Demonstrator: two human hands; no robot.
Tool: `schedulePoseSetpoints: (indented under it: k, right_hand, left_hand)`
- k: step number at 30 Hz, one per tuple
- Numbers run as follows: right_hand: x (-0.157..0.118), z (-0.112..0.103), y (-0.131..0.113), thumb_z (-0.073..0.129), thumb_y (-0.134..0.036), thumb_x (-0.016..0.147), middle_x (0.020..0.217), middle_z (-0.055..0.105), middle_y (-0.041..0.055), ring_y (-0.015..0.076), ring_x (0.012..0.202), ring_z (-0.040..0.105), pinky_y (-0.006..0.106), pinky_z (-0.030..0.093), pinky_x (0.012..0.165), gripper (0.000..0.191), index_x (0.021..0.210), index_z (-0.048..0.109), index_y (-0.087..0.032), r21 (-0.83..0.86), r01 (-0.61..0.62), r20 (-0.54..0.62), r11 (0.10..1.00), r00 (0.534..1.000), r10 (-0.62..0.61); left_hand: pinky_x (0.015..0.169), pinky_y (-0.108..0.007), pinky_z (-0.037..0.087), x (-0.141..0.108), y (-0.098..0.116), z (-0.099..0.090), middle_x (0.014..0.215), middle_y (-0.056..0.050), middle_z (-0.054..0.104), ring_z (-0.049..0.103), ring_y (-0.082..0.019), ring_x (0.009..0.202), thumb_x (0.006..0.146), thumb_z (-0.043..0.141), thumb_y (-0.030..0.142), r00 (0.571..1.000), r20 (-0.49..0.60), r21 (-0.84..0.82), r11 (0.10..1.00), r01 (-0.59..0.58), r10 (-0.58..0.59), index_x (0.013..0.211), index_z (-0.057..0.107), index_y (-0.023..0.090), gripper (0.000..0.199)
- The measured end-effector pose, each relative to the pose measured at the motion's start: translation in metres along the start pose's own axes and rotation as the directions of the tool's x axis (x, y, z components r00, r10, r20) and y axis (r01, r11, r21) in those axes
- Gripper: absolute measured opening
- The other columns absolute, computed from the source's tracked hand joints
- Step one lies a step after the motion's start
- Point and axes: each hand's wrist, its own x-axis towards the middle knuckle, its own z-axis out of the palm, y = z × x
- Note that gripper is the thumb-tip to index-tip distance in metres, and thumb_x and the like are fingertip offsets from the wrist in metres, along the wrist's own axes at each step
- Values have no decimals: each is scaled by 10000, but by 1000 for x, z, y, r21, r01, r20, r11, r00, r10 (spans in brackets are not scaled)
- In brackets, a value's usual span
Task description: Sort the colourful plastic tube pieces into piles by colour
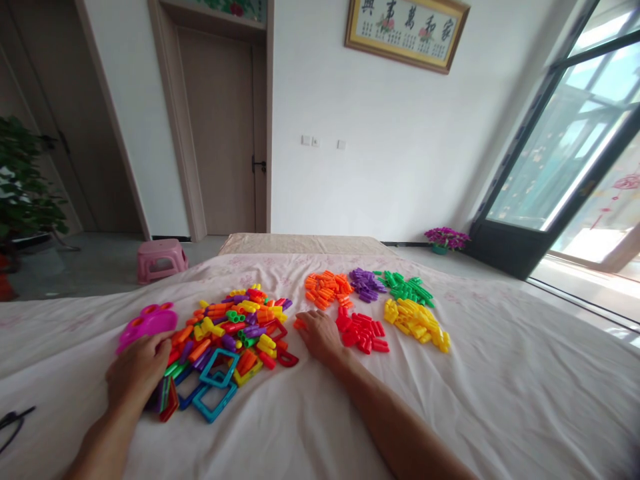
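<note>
A mixed heap of plastic tube blocks [235,327] in several colours lies on the cloth in front of me. My left hand [137,373] is at the heap's left edge, fingers curled; whatever may be in them is hidden. Behind it is a pink plastic piece with rounded loops [153,322]. Blue square frame tiles [215,399] lie at the heap's near side. My right hand [320,335] is closed on an orange tube block [299,324], between the heap and sorted piles: orange [327,289], red [367,332], purple [367,284], green [409,289] and yellow [417,324].
A pale patterned cloth [500,373] with wrinkles covers the wide surface. A black cable [17,417] lies at the left edge. Beyond stand a pink stool [161,260], a leafy plant [30,187], magenta flowers [447,238] and a glass door [565,153].
</note>
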Motion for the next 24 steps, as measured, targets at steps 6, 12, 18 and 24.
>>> schedulePoseSetpoints:
  k: [6,12,18,24]
  right_hand:
    - [8,5,21,549,-236,867,1136,659,66,218,956,639,321,506,800,303,1151,647,-274,159,-148,-135,976,976,170]
    - [31,15,47,484,-123,805,1254,579,133,222,1071,610,376,536,888,469,1263,575,-179,468,-79,-422,880,855,301]
    - [27,25,47,453,-80,777,1215,596,118,202,1019,628,361,553,861,434,1151,648,-183,488,4,-396,873,892,217]
    - [12,20,17,480,-85,814,1171,649,71,195,1084,606,359,492,961,402,1145,661,-223,389,86,-225,917,974,4]
  left_hand:
    - [917,-371,410,1,0,0,1237,-88,649,572,-269,1095,909,263,400,1000,15,-4,1000,-4,4,1218,648,227,523]
    - [919,-384,412,2,1,0,1281,-88,624,558,-280,1124,911,264,432,999,24,-17,999,27,-27,1230,645,244,531]
    - [931,-385,412,1,3,-1,1276,-84,628,558,-275,1124,912,265,433,999,32,-15,999,36,-35,1234,642,240,533]
    - [910,-395,434,-2,4,-3,1255,-90,642,574,-281,1108,916,269,419,1000,7,-27,1000,15,-15,1223,653,240,523]
